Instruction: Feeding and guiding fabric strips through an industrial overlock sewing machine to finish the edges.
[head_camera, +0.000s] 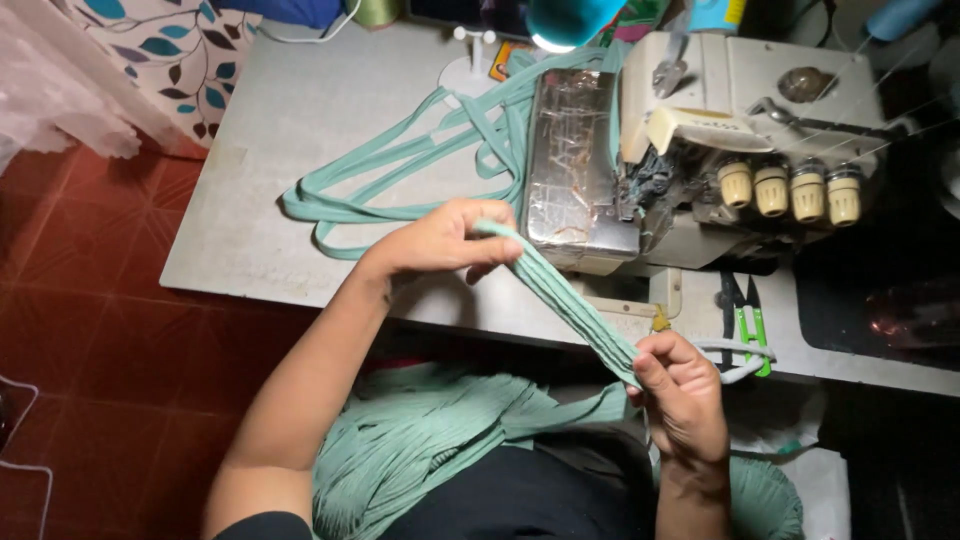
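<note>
The left hand (440, 240) and right hand (680, 385) each pinch an end of a folded sea-green fabric strip (565, 300), stretched taut just before the grey overlock sewing machine (700, 160). Finished strips (400, 170) lie looped on the grey table (260, 180) (a larger green pile (420, 440) waits on the lap).

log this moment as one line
left hand: pinching green fabric strip | right hand: pinching its lower end | strip: taut between hands | sewing machine: behind, on table
</note>
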